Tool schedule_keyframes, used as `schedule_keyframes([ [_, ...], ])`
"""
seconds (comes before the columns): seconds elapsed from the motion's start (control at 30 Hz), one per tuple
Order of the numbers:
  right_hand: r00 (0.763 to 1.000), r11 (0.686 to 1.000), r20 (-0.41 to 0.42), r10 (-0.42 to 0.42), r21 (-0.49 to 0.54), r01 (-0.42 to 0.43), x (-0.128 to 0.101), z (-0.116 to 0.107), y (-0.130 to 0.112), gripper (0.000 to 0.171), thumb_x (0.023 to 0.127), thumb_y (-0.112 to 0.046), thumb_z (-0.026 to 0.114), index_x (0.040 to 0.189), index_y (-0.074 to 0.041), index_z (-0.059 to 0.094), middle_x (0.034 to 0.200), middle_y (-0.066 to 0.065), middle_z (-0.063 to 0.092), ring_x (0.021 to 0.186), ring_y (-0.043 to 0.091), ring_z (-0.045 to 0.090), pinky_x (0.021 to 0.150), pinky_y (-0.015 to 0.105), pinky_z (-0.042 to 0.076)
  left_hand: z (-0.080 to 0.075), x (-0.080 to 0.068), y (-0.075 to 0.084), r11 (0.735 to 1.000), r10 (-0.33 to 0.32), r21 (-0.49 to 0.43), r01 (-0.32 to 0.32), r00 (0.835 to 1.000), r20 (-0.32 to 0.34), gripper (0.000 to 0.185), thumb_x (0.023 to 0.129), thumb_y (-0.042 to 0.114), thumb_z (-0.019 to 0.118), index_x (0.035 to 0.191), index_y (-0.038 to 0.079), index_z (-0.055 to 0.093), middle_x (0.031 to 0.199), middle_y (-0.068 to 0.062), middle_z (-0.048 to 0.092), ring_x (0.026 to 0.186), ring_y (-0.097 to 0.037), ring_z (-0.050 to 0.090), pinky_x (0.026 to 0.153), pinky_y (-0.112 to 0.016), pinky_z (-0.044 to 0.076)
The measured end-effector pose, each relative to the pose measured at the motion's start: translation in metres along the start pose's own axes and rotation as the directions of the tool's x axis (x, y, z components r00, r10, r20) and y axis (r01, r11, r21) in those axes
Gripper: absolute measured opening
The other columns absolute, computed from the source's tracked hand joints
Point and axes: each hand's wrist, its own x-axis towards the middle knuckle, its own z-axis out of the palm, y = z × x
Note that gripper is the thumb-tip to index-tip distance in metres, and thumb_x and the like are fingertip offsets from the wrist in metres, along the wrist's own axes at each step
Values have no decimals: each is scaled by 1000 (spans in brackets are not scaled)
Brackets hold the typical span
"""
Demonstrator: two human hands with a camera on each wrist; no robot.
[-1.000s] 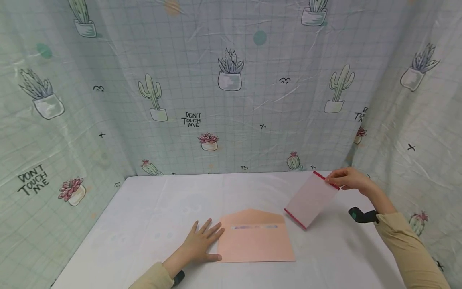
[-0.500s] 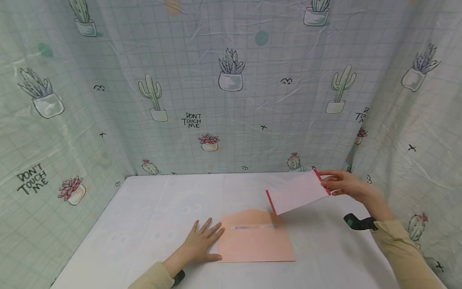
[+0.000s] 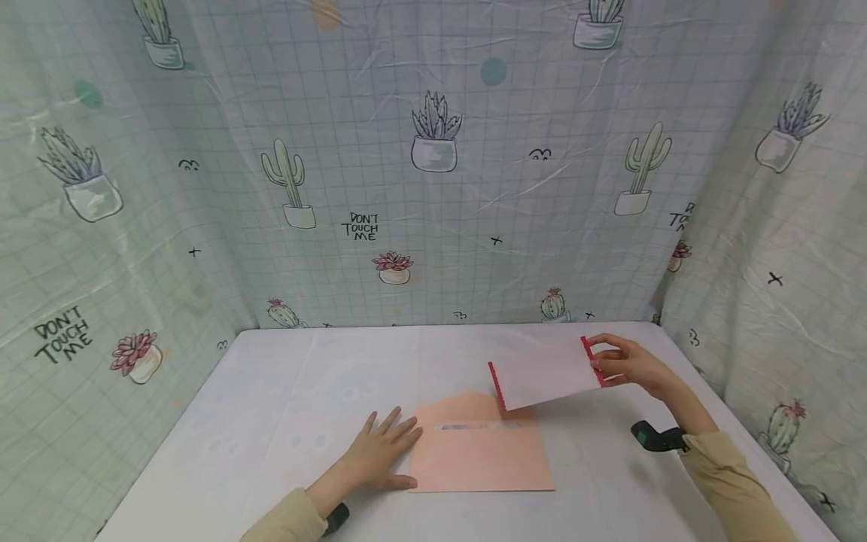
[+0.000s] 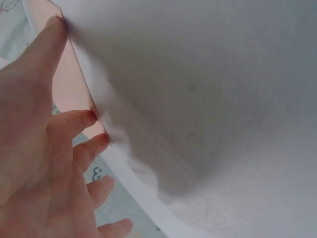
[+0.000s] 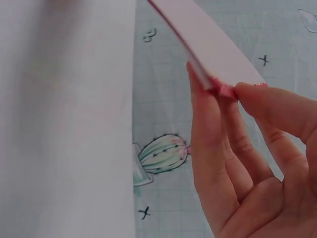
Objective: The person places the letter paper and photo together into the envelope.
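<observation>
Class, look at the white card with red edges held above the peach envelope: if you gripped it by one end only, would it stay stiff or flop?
The card probably stays fairly stiff: the right hand pinches only one red edge, yet it reaches out flat above the envelope without drooping. It looks thin and likely light, since fingertips alone carry it. It could bend if squeezed.

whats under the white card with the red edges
The card, pinched by the right hand, hangs in the air. Its lower left corner overlaps the top flap of the pink envelope; the rest is above the white table. That bit of flap is hidden.
</observation>
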Motion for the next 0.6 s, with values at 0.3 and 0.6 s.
schedule_keyframes([
  [0.3,996,995,-82,-23,-94,16,-4,3,8,40,87,-14,56,120,2,40,107,26,53,83,19,58,67,38,55,-2,0,-5,998,41,-40,-42,999,-29,78,73,62,54,135,16,40,141,-6,38,134,-35,25,101,-61,26],
  [0.6,989,993,-135,-55,-114,39,-1,7,22,36,85,-8,57,116,4,43,101,25,54,79,18,57,61,34,55,4,1,-8,997,50,-57,-52,998,-38,82,71,63,56,135,16,38,143,-5,36,135,-36,22,101,-62,24],
])
